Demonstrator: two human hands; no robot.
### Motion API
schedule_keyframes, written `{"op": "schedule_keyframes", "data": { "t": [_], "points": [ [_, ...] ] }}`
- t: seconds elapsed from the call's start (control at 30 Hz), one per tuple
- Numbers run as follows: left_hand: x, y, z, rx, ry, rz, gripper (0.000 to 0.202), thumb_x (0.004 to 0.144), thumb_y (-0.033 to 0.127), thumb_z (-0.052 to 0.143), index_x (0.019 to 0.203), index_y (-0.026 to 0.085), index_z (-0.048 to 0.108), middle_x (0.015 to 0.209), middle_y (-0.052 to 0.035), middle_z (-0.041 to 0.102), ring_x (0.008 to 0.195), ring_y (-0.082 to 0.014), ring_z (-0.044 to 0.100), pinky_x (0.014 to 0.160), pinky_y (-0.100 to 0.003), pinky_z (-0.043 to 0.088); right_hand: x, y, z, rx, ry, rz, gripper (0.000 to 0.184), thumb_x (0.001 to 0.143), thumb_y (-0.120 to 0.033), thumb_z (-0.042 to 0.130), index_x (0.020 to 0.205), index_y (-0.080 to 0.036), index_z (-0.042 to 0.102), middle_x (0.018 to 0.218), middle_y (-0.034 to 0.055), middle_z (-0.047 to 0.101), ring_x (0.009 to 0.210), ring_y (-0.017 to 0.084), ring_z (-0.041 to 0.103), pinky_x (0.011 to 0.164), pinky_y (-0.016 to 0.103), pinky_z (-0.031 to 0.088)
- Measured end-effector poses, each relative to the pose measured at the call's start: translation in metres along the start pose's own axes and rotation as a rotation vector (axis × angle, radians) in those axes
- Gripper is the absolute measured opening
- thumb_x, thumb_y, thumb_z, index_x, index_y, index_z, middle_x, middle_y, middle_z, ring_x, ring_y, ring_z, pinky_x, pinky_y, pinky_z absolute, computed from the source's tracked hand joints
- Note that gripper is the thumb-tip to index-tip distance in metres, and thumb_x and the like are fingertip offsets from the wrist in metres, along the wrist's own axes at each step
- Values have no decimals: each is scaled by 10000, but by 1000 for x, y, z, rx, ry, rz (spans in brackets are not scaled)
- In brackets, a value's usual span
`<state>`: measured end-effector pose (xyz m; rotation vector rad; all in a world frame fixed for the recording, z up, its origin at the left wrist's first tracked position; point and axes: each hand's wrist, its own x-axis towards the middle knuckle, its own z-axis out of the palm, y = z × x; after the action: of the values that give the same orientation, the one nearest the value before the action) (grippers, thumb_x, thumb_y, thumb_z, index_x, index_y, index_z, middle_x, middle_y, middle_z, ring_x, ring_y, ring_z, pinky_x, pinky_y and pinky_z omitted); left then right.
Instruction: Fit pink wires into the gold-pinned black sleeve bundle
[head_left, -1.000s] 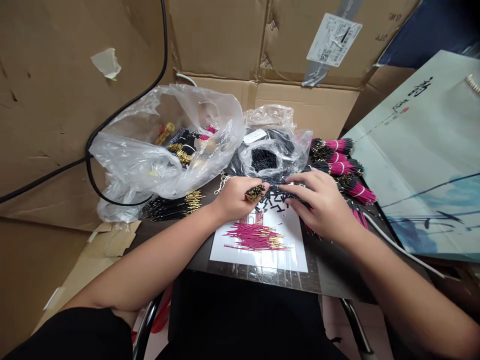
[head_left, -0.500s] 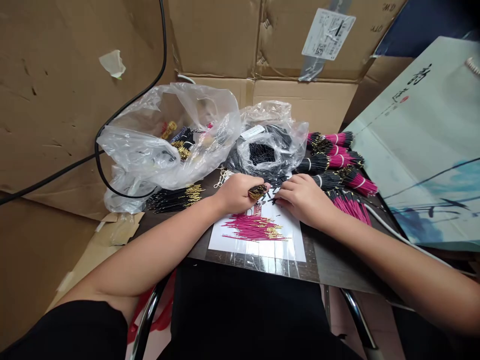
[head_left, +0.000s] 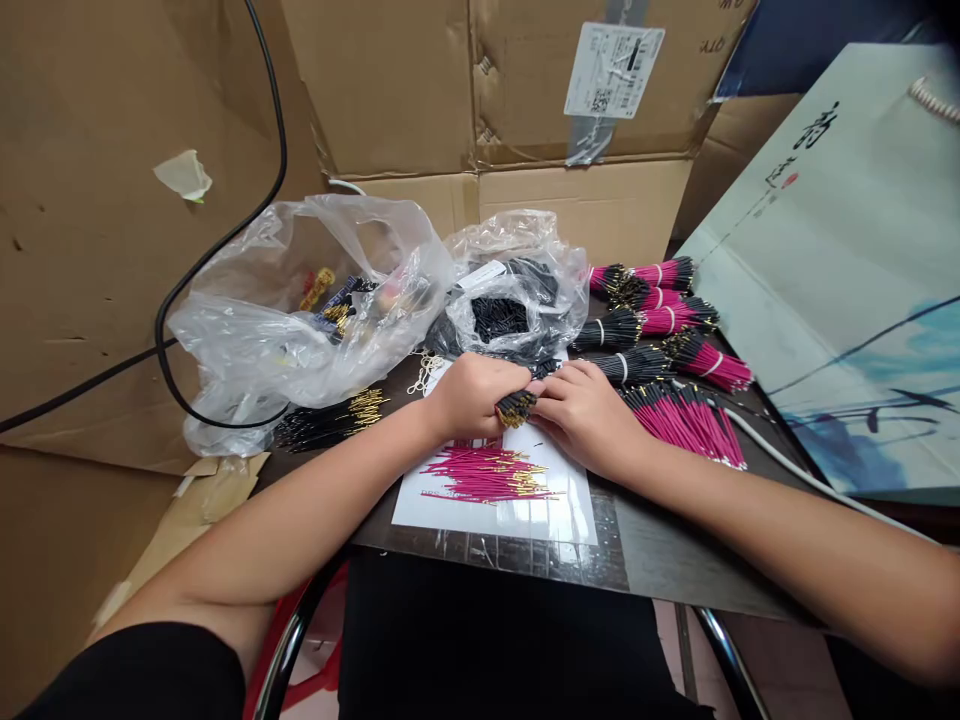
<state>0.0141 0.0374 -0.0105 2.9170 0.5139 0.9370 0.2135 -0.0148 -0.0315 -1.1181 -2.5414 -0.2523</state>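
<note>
My left hand point(head_left: 474, 394) is wrapped round a bundle of thin wires point(head_left: 516, 409), whose dark and gold tips point toward me. Close against it is my right hand point(head_left: 589, 415), thumb and fingers pinched together beside the bundle; whatever they hold is hidden. Below both hands, loose pink wires with gold pin ends point(head_left: 487, 475) lie on a white sheet point(head_left: 570, 515). Just beyond the hands, an opened clear plastic bag point(head_left: 559, 300) holds many small black sleeves point(head_left: 501, 318).
A crumpled plastic bag point(head_left: 300, 340) with more bundles stands left, near black wires with gold ends point(head_left: 330, 415). Tied pink and black bundles point(head_left: 667, 318) lie right, before a pale paper bag point(head_left: 847, 260). Cardboard point(head_left: 397, 90) walls the back; a black cable point(head_left: 217, 245) hangs left.
My right hand has come in against the bundle in my left hand; before, it was lower and apart, pinching a small black piece. The whole view has shifted slightly.
</note>
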Motion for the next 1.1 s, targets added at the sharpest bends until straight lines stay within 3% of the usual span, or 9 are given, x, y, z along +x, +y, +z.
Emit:
{"op": "schedule_keyframes", "data": {
  "t": [0.1,0.27,0.47,0.6,0.77,0.87,1.1],
  "points": [
    [-7,0,4,-1,-26,39,285,888,273,459,613,199,447,547,10,495,495,-122,457,499,-284,275,3,-1,2,14,-36,9,215,950,-293,443,965,-206,640,842,37,616,878,198,466,832,356,303],
    [-13,5,1,-48,-17,64,289,887,269,498,612,192,455,535,16,489,491,-112,459,496,-280,261,8,-8,4,-40,-112,42,161,924,-224,467,818,-169,575,860,57,583,844,204,443,738,341,290],
    [-15,6,-2,-53,-26,56,269,894,293,495,645,191,514,540,16,501,487,-110,467,483,-285,267,7,-22,3,-112,-116,75,129,896,-155,453,838,-154,568,864,94,563,840,237,427,719,369,284],
    [-17,9,-4,45,-47,48,274,902,322,502,664,190,536,547,5,529,497,-116,492,489,-289,278,3,-23,-1,-129,-27,72,161,927,-196,416,859,-150,554,905,106,574,860,243,449,738,382,322],
    [-17,13,-6,58,34,-16,213,887,364,540,786,178,567,547,13,566,496,-120,536,494,-267,320,-5,-15,-4,45,180,42,89,923,-198,455,949,-151,526,909,83,597,850,205,478,741,351,374],
    [-15,14,-6,30,16,-45,217,880,374,550,807,171,575,558,13,586,504,-122,559,498,-257,339,-9,-13,-3,121,282,42,57,906,-149,469,949,-170,500,890,64,604,816,177,484,733,330,385],
    [-15,16,-3,-6,-35,-33,213,917,303,482,808,165,603,598,-2,615,551,-121,585,518,-249,346,-9,-15,-3,16,319,59,57,881,-143,509,909,-192,513,807,20,630,777,163,508,774,353,363]
  ]
}}
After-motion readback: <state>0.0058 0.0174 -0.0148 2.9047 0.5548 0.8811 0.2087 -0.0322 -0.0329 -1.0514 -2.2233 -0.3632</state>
